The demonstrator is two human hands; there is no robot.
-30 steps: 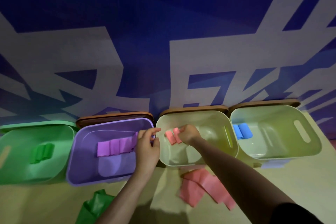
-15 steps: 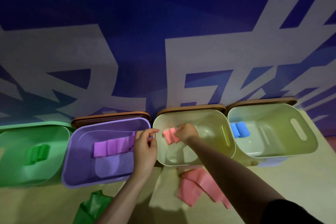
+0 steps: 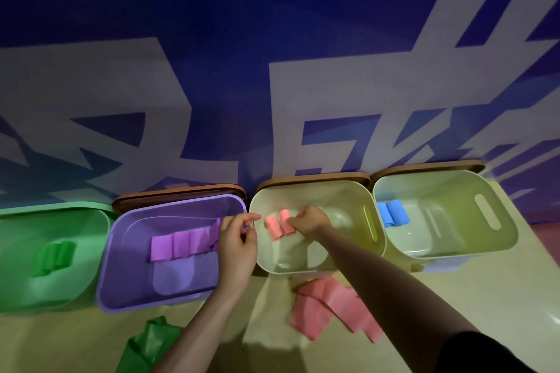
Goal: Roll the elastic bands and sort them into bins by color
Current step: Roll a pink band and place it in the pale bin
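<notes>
Nearest us, loose pink bands (image 3: pixel 330 309) & a green one (image 3: pixel 145 345) lay on the table. Our left hand (image 3: pixel 238 247) pinched the purple bin's (image 3: pixel 127 288) rim; right hand (image 3: pixel 309 221) curled on a pink roll (image 3: pixel 286 221) in the cream bin (image 3: pixel 375 230) (2 rolls there). Blue rolls (image 3: pixel 392 212) sat farther right.
</notes>
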